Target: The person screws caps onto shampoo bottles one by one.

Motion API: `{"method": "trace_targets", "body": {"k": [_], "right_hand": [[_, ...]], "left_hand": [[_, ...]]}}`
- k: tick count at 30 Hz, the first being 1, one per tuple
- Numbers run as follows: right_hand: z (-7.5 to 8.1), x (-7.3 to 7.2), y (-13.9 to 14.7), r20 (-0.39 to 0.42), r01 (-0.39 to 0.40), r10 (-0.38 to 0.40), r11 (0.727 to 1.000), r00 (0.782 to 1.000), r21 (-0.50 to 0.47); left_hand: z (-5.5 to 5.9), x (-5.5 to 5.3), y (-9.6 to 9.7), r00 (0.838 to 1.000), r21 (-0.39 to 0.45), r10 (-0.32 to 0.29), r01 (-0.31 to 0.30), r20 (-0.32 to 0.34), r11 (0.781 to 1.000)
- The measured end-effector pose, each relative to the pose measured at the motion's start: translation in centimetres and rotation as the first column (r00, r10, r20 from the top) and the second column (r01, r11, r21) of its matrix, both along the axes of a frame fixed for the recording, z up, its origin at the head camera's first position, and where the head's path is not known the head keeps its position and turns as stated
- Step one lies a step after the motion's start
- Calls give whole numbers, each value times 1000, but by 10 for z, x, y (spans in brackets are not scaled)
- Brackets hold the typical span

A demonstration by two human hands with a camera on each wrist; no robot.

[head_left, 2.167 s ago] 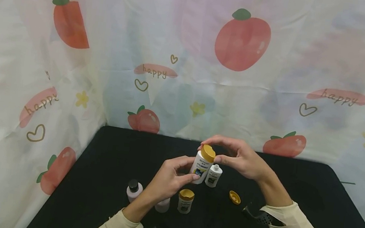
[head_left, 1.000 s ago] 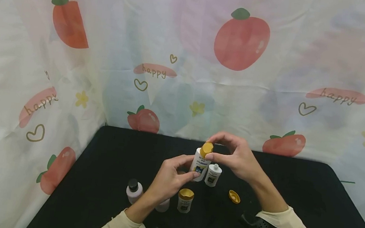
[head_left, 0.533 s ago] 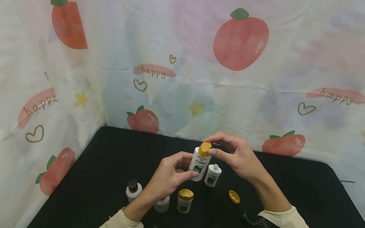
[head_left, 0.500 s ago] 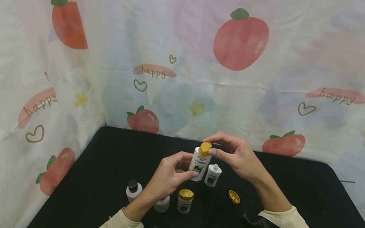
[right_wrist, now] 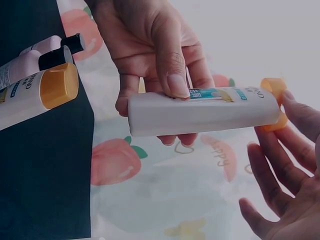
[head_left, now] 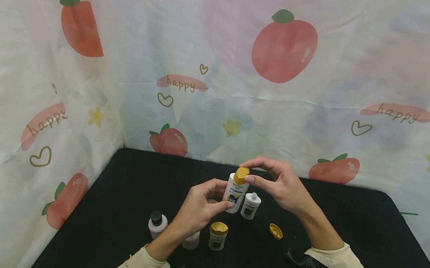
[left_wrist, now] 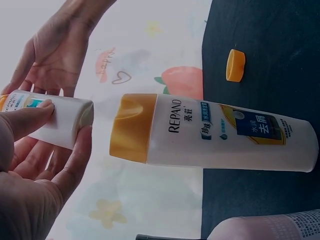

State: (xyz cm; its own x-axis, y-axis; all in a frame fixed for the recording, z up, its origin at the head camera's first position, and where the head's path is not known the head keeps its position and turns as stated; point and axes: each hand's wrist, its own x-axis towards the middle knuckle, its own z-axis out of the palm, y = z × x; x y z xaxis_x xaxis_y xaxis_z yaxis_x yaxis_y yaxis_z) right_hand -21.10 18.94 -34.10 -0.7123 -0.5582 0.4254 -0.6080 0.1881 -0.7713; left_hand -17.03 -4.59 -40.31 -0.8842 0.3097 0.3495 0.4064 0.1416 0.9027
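My left hand (head_left: 200, 206) grips a white shampoo bottle (head_left: 235, 190) around its body, above the black table. At its top sits a yellow cap (head_left: 241, 175), pinched between the thumb and fingers of my right hand (head_left: 283, 185). The right wrist view shows this cap (right_wrist: 274, 86) turned crosswise to the flat bottle (right_wrist: 200, 116), jutting out on both sides. Just right of the held bottle, an uncapped white bottle (head_left: 251, 206) with a bare nozzle stands on the table. A loose yellow cap (head_left: 276, 232) lies further right.
A capped yellow-and-white shampoo bottle (head_left: 218, 237) stands in front of my hands. To its left are two pale pink bottles, one black-capped (head_left: 157, 225), the other (head_left: 191, 240) partly hidden by my left arm. A printed cloth (head_left: 221, 85) hangs behind the black table (head_left: 145, 179).
The held cap has turned on the bottle, from facing broadside to narrow. My right hand has shifted its grip, and both hands have hardly moved over the last half second.
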Motion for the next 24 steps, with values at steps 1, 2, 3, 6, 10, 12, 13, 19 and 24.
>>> {"method": "trace_targets", "body": {"k": [1, 2, 3, 6, 10, 12, 13, 19, 24], "right_hand": [[0, 0, 0, -4, 6, -6, 1000, 1000, 1], [0, 0, 0, -5, 10, -10, 1000, 1000, 0], [0, 0, 0, -6, 15, -15, 1000, 1000, 1], [0, 1, -1, -8, 32, -32, 999, 999, 6], [0, 2, -3, -5, 53, -53, 999, 999, 2], [0, 3, -4, -10, 54, -54, 999, 998, -4], [1, 3, -5, -18, 52, -52, 999, 998, -9], [0, 5, -7, -32, 70, -71, 997, 997, -26], [0, 8, -10, -29, 123, -124, 992, 992, -39]], "left_hand": [[0, 0, 0, 1000, 1, -1, 1, -4, 1000], [0, 0, 0, 1000, 2, -1, 1, -5, 1000], [0, 0, 0, 1000, 3, 0, 0, -7, 1000], [-1, 0, 0, 1000, 6, 1, -1, -10, 1000], [-1, 0, 1, 1000, 1, 14, -14, -13, 1000], [-1, 0, 1, 1000, -1, 19, -19, -15, 1000], [-1, 0, 1, 1000, -3, 22, -22, -16, 1000], [-1, 0, 1, 999, -6, 37, -37, -30, 999], [-2, 1, 3, 998, 0, 62, -62, -26, 998]]}}
